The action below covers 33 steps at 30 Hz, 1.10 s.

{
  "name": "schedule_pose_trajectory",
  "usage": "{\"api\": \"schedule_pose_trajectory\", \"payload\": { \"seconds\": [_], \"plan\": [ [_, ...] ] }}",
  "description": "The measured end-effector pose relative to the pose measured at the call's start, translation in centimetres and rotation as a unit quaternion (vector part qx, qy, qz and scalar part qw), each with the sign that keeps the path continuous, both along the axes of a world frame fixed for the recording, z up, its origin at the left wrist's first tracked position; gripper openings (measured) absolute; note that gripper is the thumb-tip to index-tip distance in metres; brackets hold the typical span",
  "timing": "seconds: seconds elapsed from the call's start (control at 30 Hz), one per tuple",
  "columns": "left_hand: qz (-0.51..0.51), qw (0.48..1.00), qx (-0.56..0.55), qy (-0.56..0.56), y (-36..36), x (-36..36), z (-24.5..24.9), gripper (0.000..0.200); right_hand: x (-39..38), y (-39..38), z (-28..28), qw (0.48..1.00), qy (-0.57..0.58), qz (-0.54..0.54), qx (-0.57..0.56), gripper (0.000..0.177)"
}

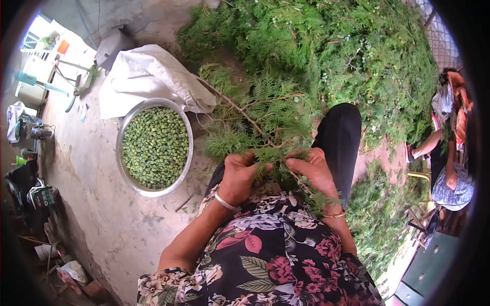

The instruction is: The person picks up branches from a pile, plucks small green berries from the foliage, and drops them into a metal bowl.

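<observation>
A leafy evergreen branch (255, 122) with a brown woody stem lies across my lap and reaches up to the left. My left hand (240, 178), with a pale bangle at its wrist, is closed with its thumb and fingers pinching green sprigs of the branch. Opposite it, my right hand (312, 168) is closed on the branch near its stem, thumb pointing inward. The two hands are a short gap apart. To the left stands a metal basin (190, 148) holding a heap of small green cones (155, 148).
A white sack (143, 71) lies behind the basin. A large pile of cut evergreen branches (357, 66) spreads across the back and right. At the far right sits another person (451, 178). Bags and clutter (41, 199) line the left edge of the concrete floor (102, 178).
</observation>
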<state>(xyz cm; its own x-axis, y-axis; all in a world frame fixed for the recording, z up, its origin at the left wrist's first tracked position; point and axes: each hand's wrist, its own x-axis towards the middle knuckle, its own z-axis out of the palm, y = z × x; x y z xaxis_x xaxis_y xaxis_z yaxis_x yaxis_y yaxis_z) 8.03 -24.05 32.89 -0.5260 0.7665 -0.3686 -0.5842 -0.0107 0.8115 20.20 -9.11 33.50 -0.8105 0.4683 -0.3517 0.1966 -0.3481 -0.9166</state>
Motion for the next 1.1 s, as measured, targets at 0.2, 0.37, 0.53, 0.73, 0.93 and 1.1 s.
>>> {"api": "schedule_pose_trajectory", "payload": {
  "seconds": [0.2, 0.37, 0.53, 0.73, 0.93, 1.1],
  "plan": [
    [-0.028, 0.997, -0.022, 0.067, -0.3, 0.0, -0.1, 0.018, -0.7, -0.8, -0.1, 0.996, -0.026, 0.030, 0.086, 0.012],
    [-0.207, 0.941, -0.090, 0.250, -2.8, -2.1, -0.8, 0.009, -0.6, -1.1, -1.2, 0.970, -0.070, 0.046, 0.229, 0.015],
    [-0.100, 0.962, 0.010, -0.253, -4.3, -3.0, -0.1, 0.015, -0.9, -1.3, -0.3, 0.968, -0.056, 0.043, 0.242, 0.015],
    [-0.103, 0.954, 0.078, -0.270, -5.4, -2.0, 2.0, 0.027, -0.9, -1.3, -0.7, 0.963, -0.067, 0.070, 0.250, 0.019],
    [-0.051, 0.986, 0.086, -0.133, -2.9, -3.0, 4.2, 0.023, -0.8, -1.9, -2.2, 0.947, -0.056, 0.067, 0.308, 0.019],
    [-0.073, 0.996, 0.049, -0.012, -0.8, -3.7, 3.5, 0.018, -1.0, -2.2, -0.9, 0.941, -0.057, 0.072, 0.326, 0.018]
  ]
}}
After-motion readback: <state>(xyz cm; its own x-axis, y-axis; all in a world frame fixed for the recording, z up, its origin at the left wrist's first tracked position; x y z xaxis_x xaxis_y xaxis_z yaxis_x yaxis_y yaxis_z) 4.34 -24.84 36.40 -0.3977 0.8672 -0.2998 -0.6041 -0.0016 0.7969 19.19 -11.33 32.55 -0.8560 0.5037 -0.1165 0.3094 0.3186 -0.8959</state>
